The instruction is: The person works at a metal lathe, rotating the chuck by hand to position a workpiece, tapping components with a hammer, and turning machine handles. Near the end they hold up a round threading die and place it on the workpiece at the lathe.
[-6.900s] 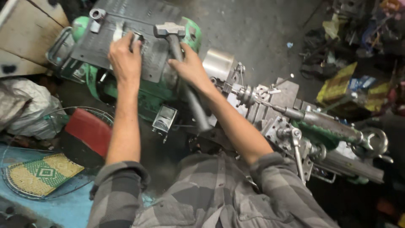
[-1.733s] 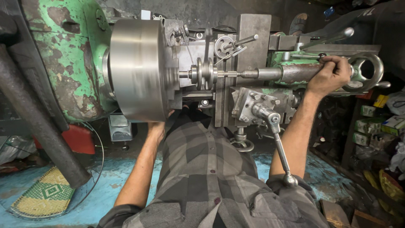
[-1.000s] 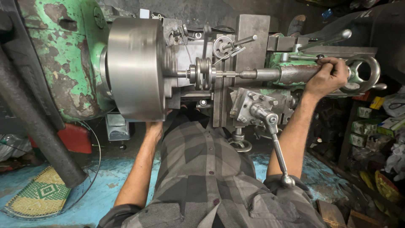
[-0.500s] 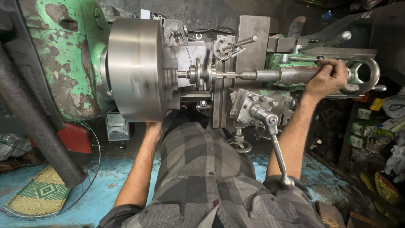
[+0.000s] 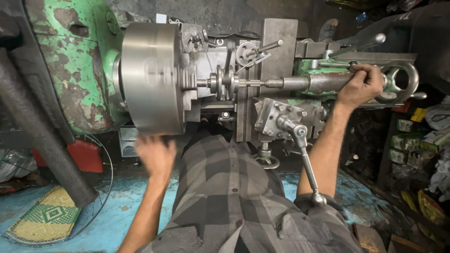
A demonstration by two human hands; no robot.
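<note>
I look down on a lathe. Its big steel chuck (image 5: 150,77) is blurred with spin and holds a small round workpiece (image 5: 220,83). The tailstock quill (image 5: 290,83) points at that piece from the right. My right hand (image 5: 361,86) grips the rim of the tailstock handwheel (image 5: 412,79). My left hand (image 5: 157,154) is motion-blurred just below the chuck, in front of my checked shirt, with nothing visible in it. The tool post (image 5: 281,117) sits below the quill, with a long wrench handle (image 5: 307,164) hanging from it.
The green, paint-chipped headstock (image 5: 79,61) fills the upper left. A thick dark bar (image 5: 37,126) slants across the left side. A woven mat (image 5: 47,218) and a red container (image 5: 86,154) lie on the blue floor. Small boxes (image 5: 408,140) crowd the right.
My left hand has come out from under the chuck and is moving, blurred. My right hand stays on the handwheel. Earlier still, both hands were at a hammer on the machine top.
</note>
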